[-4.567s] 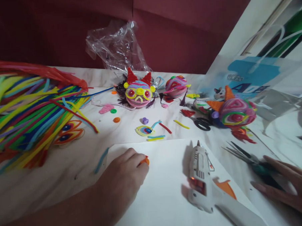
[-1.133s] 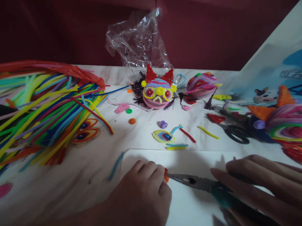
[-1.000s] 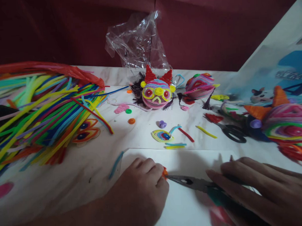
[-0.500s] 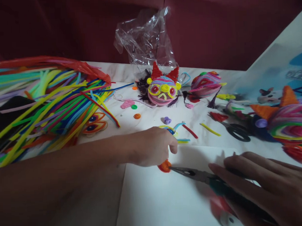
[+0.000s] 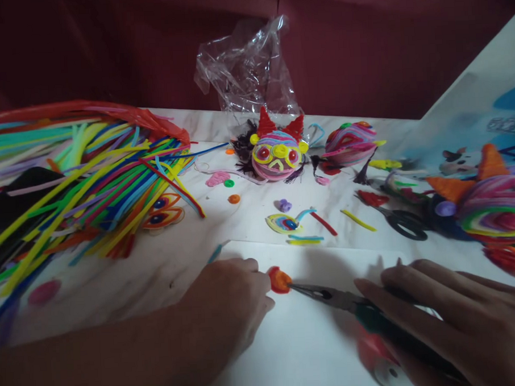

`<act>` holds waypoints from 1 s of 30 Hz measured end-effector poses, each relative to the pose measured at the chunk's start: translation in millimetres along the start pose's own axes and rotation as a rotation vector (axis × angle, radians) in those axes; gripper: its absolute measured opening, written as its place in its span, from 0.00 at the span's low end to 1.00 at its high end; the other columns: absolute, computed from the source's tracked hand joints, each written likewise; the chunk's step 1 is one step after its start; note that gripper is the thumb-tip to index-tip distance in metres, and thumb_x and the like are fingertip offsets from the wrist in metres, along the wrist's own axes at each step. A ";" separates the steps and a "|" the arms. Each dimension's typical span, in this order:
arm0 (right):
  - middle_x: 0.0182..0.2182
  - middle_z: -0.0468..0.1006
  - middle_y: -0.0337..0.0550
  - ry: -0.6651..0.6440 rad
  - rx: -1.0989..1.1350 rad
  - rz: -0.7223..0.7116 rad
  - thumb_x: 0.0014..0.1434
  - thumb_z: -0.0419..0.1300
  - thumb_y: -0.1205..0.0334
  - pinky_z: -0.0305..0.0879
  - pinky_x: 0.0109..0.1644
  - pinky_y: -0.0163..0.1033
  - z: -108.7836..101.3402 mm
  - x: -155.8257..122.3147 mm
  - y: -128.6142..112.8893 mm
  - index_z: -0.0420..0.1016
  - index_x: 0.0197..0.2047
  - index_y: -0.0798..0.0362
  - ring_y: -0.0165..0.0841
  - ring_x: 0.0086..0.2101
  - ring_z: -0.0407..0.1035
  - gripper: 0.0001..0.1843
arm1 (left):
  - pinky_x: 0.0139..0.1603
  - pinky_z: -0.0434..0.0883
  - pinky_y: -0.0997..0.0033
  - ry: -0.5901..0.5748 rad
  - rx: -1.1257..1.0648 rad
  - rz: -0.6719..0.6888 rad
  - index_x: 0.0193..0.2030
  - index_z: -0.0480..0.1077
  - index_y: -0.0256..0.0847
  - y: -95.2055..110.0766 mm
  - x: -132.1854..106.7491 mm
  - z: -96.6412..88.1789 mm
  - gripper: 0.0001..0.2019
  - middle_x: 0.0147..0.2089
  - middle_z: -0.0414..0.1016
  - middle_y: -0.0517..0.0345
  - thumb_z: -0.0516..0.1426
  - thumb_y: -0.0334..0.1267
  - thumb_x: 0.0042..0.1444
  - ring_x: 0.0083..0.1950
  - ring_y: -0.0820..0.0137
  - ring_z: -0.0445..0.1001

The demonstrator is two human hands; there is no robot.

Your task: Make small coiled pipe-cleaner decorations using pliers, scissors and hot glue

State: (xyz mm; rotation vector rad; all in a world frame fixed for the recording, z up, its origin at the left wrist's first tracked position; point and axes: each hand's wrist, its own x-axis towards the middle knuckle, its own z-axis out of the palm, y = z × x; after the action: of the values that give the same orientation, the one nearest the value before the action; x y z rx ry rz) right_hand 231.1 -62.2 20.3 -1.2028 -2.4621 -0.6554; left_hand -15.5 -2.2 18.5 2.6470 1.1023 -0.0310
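My right hand [image 5: 454,315] is wrapped round needle-nose pliers [image 5: 330,298] with dark green handles. The plier tips grip the right edge of a small coil of orange and red pipe cleaner [image 5: 280,279], low over a white sheet [image 5: 315,350]. My left hand [image 5: 232,308] is closed, palm down, with its fingertips against the coil's left edge; whatever they pinch is hidden. A blue-green tip [image 5: 215,253] shows just behind that hand. Beyond the sheet lie a coiled yellow-and-blue eye shape [image 5: 282,223] and cut pipe cleaner pieces [image 5: 358,220].
Pipe cleaners [image 5: 112,188] spill from a red bag at left, beside an orange butterfly-like piece [image 5: 162,213]. At the back stands a horned, yarn-haired face [image 5: 277,152] before a clear plastic bag [image 5: 252,68]. Black-handled scissors [image 5: 406,225] and an orange-horned figure [image 5: 492,205] are at right.
My left hand has swung from above the coil down to its left side, uncovering the eye shape. The pliers and my right hand have hardly moved.
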 end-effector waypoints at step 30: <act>0.38 0.71 0.46 -0.057 -0.084 -0.084 0.61 0.45 0.60 0.66 0.31 0.45 -4.1 2.1 1.0 0.67 0.44 0.52 0.41 0.36 0.66 0.14 | 0.29 0.66 0.64 0.319 0.172 0.069 0.27 0.66 0.39 3.0 15.2 16.2 0.06 0.27 0.68 0.57 0.54 0.34 0.56 0.31 0.63 0.69</act>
State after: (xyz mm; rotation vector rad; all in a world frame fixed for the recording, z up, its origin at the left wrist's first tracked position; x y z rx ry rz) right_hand 231.0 -62.5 25.0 -1.1689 -2.5680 -0.7645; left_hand -1.2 2.1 1.7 2.9142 1.1453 0.3358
